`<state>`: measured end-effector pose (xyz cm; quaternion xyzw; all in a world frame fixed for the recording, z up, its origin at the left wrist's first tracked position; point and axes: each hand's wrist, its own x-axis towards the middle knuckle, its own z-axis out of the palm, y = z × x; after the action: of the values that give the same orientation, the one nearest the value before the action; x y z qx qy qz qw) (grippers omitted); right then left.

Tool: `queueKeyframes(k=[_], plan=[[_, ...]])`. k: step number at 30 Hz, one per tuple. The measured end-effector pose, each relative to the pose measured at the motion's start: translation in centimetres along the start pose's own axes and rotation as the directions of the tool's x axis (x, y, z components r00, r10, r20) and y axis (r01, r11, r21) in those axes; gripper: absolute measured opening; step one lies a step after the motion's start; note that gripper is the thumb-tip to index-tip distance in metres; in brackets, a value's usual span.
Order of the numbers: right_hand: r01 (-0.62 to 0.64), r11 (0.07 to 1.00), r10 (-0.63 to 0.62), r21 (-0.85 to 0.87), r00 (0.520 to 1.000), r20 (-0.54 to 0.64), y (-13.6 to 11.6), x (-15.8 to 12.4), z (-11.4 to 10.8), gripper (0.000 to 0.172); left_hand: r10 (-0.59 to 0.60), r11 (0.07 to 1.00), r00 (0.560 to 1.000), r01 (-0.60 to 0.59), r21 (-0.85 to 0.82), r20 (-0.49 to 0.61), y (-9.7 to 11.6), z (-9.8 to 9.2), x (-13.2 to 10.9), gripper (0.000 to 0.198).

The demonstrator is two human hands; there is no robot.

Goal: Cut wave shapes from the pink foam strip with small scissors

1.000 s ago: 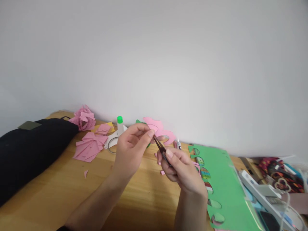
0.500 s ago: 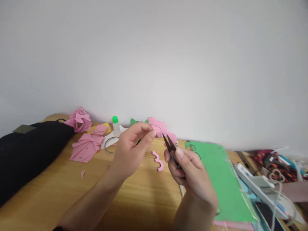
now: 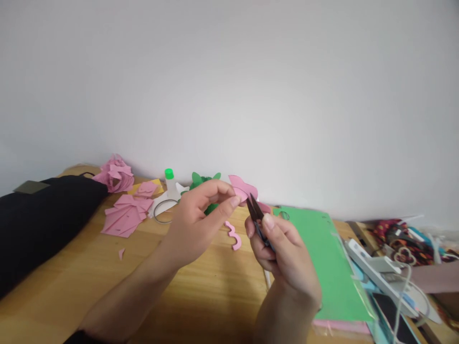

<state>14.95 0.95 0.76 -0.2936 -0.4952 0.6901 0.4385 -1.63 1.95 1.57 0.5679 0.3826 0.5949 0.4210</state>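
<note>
Plain white wall fills most of the view above a wooden worktop, and the work sits at centre frame, lifted a little off the wood. The left hand pinches a small pink piece between thumb and forefinger. Its outline runs into more pink behind it, so its full shape is hard to tell. It looks thin, light and floppy, likely to crease or tear. A fingertip hold at the edge away from the blades suits it best. Just to the right, the right hand has its grip clenched round black snips, whose points are slightly parted and aimed up at the pink piece without clearly touching it. The snips look stiff and sharp, and they are best held by the body, as they are here. Below the two hands a curly pink offcut lies on the wood. A green sheet spreads to the lower right, with a white device and cables past it. Behind the left hand stand a green paper shape and a glue bottle with a green cap. Pink scraps lie further left, and a black bag lies at the left edge of the frame.
</note>
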Motion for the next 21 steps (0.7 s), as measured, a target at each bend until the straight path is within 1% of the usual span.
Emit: queueKeyframes(k=[8, 15, 21], plan=[[-0.009, 0.996, 0.004, -0.087, 0.999, -0.050, -0.08, 0.09, 0.06, 0.037, -0.028, 0.998, 1.000, 0.028, -0.057, 0.007, 0.51, 0.00, 0.07, 0.009], [0.014, 0.995, -0.019, -0.102, 0.999, -0.047, -0.05, 0.22, 0.04, 0.038, -0.055, 0.992, 0.997, 0.060, -0.115, 0.045, 0.56, -0.05, 0.10, 0.010], [0.020, 0.992, -0.026, -0.124, 0.998, -0.050, -0.02, 0.17, 0.03, 0.038, -0.046, 0.996, 0.998, 0.050, -0.075, 0.052, 0.38, -0.37, 0.15, 0.011]])
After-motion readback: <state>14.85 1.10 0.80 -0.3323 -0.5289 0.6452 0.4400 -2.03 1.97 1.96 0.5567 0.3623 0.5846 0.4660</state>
